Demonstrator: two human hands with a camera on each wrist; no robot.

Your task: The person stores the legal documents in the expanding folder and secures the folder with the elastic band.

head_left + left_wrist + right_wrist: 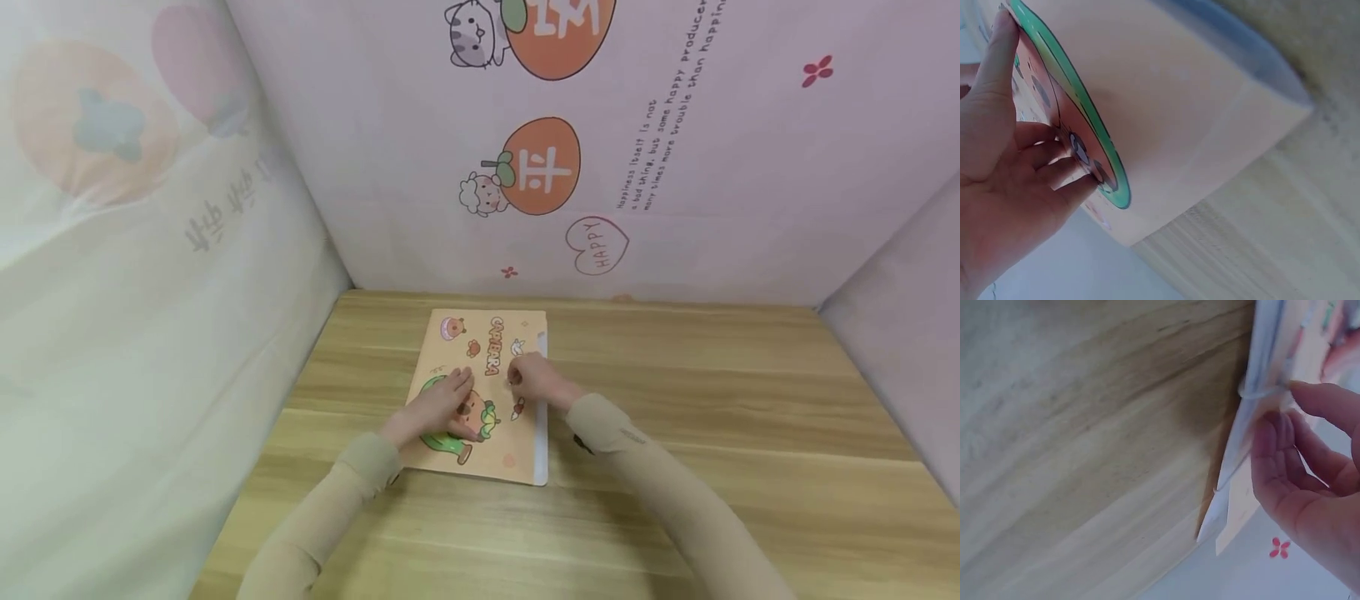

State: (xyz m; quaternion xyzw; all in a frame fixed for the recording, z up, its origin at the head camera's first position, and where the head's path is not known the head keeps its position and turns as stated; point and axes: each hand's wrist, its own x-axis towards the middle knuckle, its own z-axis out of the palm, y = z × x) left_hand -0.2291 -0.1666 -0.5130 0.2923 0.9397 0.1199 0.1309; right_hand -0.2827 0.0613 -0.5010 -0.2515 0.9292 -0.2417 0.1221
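A peach-coloured folder [461, 358] with a cartoon capybara cover lies on the wooden table, white sheets showing at its right edge. My left hand [442, 408] rests on the cover over the green-edged drawing, its fingers spread; the left wrist view shows this hand [1029, 144] with fingertips touching the drawing. Over the right part of the cover, my right hand [536, 379] has curled fingers. In the right wrist view this hand [1310, 450] pinches a thin whitish cord [1257, 394] that loops round the folder's edge. The exact grip is partly hidden by the fingers.
The wooden table [720, 400] stretches to the right of the folder. A printed cloth [420, 167] hangs behind it, and pale cloth walls [150, 350] stand at the left and right sides.
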